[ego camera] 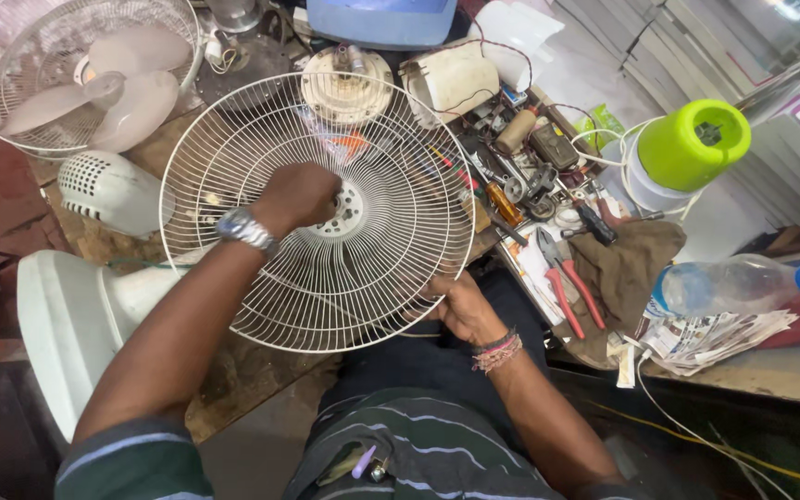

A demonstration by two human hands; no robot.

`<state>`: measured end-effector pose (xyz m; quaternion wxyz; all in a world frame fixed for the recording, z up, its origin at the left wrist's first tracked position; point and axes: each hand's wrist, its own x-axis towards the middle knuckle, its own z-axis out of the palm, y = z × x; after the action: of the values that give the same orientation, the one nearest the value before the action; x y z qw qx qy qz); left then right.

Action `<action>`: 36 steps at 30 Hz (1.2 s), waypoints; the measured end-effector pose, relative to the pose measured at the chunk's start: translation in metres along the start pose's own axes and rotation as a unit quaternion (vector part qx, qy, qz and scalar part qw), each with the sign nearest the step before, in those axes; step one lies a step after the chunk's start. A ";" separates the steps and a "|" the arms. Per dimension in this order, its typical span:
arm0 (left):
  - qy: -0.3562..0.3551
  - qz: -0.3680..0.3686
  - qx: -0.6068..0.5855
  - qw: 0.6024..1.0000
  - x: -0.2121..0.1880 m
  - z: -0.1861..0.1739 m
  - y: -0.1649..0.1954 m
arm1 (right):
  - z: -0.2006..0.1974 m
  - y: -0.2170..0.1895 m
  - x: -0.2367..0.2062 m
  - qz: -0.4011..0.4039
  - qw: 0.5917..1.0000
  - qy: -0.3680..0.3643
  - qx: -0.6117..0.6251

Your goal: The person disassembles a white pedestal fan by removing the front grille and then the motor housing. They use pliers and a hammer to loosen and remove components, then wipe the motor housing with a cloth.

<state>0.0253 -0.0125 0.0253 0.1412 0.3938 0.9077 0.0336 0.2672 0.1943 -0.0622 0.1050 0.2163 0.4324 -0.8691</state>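
You have the white wire fan guard tilted up across your lap in the middle of the frame, its lower rim near your striped shirt and its upper rim over the edge of the worktop. Your right hand holds the guard's lower right rim, fingers curled behind the wires in a closed grip on it. Your left hand, with a watch at the wrist, is bunched over the round hub plate at the guard's centre; its grip looks clenched there, but you cannot tell from this view whether it pinches a nut or only presses on the plate. By my reading, you are at the hub-fastening stage, working the centre of the guard, and the next move calls for a steady hold on the rim while the fingers turn or seat whatever sits at the hub, without bending the thin wires. At the right of the frame a clear plastic bottle with a blue cap lies on its side on folded papers and looks close to empty. Above it stands a translucent jar with a green lid; its contents are not visible. Red-handled pliers lie beside a brown cloth. At the upper left another fan, with blades inside its cage, rests on the worktop.
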 end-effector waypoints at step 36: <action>0.071 -0.075 -0.196 0.975 -0.026 0.003 -0.007 | -0.059 -0.080 0.061 -0.346 0.473 0.305 -0.750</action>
<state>0.0386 -0.0363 0.0271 0.1532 0.2862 0.9180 0.2277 0.2006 0.2898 -0.0660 -0.2206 0.1393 0.9637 -0.0571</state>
